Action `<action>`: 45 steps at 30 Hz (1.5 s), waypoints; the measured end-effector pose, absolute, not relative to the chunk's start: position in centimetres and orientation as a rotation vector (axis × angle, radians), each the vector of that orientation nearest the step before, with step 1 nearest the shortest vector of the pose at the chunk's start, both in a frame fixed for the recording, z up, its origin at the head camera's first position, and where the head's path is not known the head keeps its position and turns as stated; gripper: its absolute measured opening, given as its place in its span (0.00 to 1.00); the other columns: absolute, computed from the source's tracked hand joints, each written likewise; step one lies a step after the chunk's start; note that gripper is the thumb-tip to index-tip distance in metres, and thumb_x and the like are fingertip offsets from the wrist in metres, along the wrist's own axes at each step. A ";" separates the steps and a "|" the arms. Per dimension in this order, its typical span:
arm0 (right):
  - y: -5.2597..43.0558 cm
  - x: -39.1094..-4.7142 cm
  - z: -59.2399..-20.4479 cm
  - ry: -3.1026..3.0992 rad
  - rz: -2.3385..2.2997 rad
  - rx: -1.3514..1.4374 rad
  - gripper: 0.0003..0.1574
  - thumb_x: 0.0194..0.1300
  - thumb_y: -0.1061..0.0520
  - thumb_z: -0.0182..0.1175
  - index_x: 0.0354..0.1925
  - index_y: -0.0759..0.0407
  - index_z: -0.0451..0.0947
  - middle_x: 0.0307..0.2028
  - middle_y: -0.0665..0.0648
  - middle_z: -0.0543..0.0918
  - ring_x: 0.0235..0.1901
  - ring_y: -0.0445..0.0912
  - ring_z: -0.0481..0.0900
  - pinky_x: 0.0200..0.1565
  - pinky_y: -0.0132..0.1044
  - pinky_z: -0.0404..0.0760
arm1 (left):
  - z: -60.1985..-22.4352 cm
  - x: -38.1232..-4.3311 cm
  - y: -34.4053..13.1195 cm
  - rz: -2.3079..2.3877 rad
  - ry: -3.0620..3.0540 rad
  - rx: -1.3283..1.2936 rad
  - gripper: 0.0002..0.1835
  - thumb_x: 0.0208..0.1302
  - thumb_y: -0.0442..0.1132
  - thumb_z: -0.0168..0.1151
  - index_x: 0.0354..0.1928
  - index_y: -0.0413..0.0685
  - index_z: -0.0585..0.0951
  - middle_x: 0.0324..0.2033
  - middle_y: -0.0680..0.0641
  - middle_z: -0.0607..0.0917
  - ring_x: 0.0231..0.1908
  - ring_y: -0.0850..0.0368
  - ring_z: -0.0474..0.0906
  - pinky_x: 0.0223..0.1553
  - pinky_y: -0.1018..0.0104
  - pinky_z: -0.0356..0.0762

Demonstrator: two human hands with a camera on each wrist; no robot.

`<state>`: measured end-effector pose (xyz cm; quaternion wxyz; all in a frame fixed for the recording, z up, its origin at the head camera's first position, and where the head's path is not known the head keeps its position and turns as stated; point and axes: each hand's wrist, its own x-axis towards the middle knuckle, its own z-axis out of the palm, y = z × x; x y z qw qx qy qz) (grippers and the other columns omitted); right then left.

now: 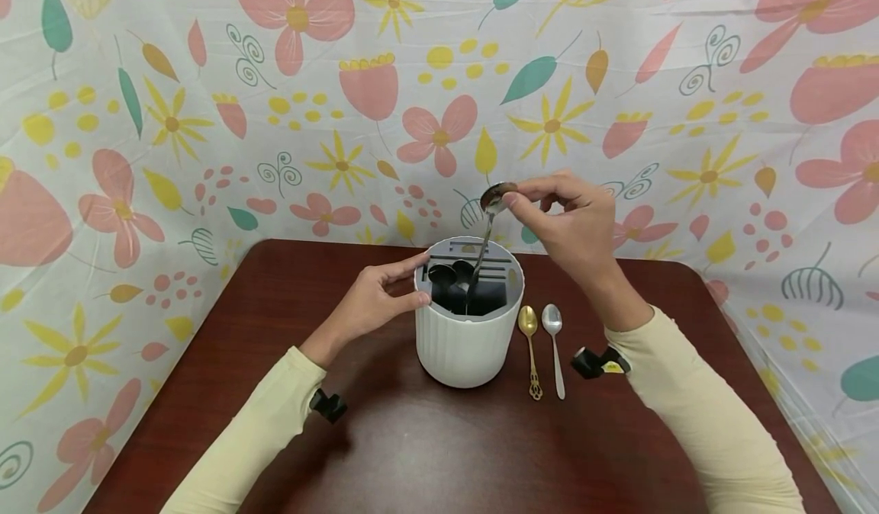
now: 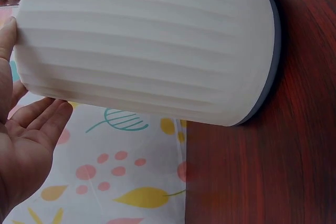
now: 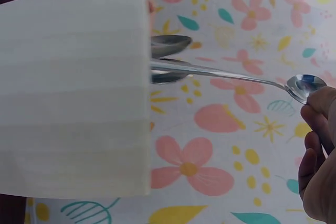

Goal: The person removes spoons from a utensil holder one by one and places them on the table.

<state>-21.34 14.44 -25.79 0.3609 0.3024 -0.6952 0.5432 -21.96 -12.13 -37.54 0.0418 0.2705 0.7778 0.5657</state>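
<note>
My right hand (image 1: 573, 220) pinches a silver spoon (image 1: 496, 196) by its bowl, thumb on one face. The spoon's handle points down into a white ribbed utensil holder (image 1: 467, 354), its lower end hidden inside. In the right wrist view the same spoon's bowl (image 3: 304, 86) lies at the fingertips. Against the left side of the holder's rim rests my left hand (image 1: 374, 300), its fingers extended and its thumb at the front. Bowls of other spoons (image 1: 442, 276) stick up from the holder's grey-topped inside.
Right of the holder, a gold spoon (image 1: 527, 322) with an ornate handle and a silver spoon (image 1: 552, 319) lie side by side on the dark red-brown table (image 1: 426, 453). A flower-printed cloth (image 1: 330, 110) hangs behind the table's back edge.
</note>
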 end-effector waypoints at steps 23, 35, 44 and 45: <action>18.5 -21.8 -21.9 -1.847 1.552 0.539 0.08 0.51 0.66 0.70 0.30 0.73 0.85 0.19 0.51 0.84 0.17 0.40 0.74 0.20 0.26 0.66 | -36.7 -21.4 -12.1 1.734 2.374 0.834 0.34 0.59 0.42 0.69 0.68 0.49 0.69 0.65 0.52 0.71 0.61 0.55 0.72 0.59 0.52 0.71; 22.4 -23.2 -22.4 -1.925 1.555 0.499 0.10 0.51 0.67 0.71 0.32 0.75 0.84 0.21 0.50 0.83 0.18 0.40 0.74 0.22 0.26 0.69 | -36.8 -21.5 -12.0 1.734 2.378 0.841 0.34 0.59 0.42 0.69 0.68 0.49 0.69 0.65 0.53 0.71 0.61 0.57 0.72 0.59 0.54 0.71; 24.9 -23.6 -24.5 -2.074 1.421 0.428 0.10 0.54 0.65 0.70 0.32 0.75 0.85 0.16 0.48 0.81 0.16 0.40 0.69 0.19 0.28 0.63 | -36.8 -21.5 -12.1 1.740 2.361 0.827 0.34 0.59 0.42 0.69 0.68 0.49 0.69 0.65 0.53 0.71 0.61 0.54 0.71 0.58 0.52 0.72; 25.3 -23.7 -24.8 -2.085 1.414 0.428 0.10 0.54 0.65 0.70 0.32 0.75 0.84 0.16 0.49 0.81 0.15 0.40 0.68 0.18 0.28 0.62 | -36.8 -21.5 -12.1 1.738 2.363 0.827 0.34 0.59 0.42 0.69 0.68 0.49 0.69 0.65 0.53 0.71 0.61 0.54 0.71 0.58 0.53 0.72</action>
